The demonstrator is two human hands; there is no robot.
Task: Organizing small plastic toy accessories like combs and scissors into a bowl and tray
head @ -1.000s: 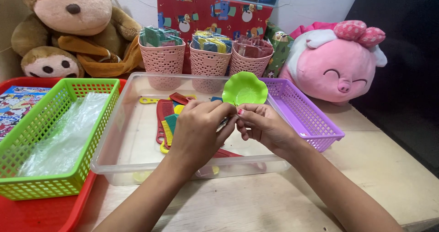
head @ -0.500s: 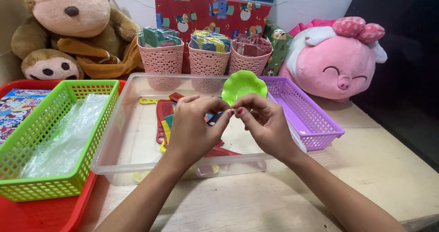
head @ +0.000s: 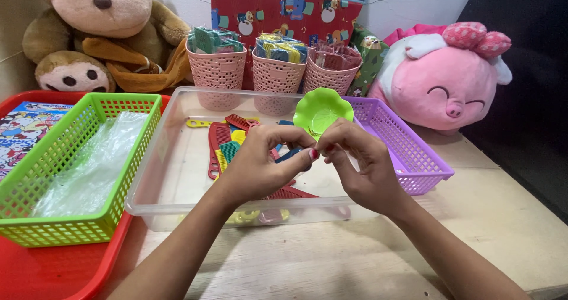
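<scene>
My left hand point(head: 260, 164) and my right hand point(head: 361, 164) meet fingertip to fingertip above a clear plastic bin point(head: 160, 158). They pinch a small blue comb-like piece point(head: 289, 155), which the fingers mostly hide. Several loose combs lie in the bin, among them a red comb point(head: 218, 137), with yellow and teal ones beside it. A green flower-shaped bowl point(head: 322, 109) sits just behind my fingers, at the bin's far right corner.
A purple basket point(head: 414, 158) stands right of the bin. Left of it, a green basket point(head: 35, 170) with clear plastic bags point(head: 94, 164) rests on a red tray point(head: 53, 270). Three pink baskets point(head: 273, 72) and plush toys point(head: 449, 87) line the back.
Both hands have stayed over the bin and worked the small piece between their fingertips. Now the fingertips are pinched closer together.
</scene>
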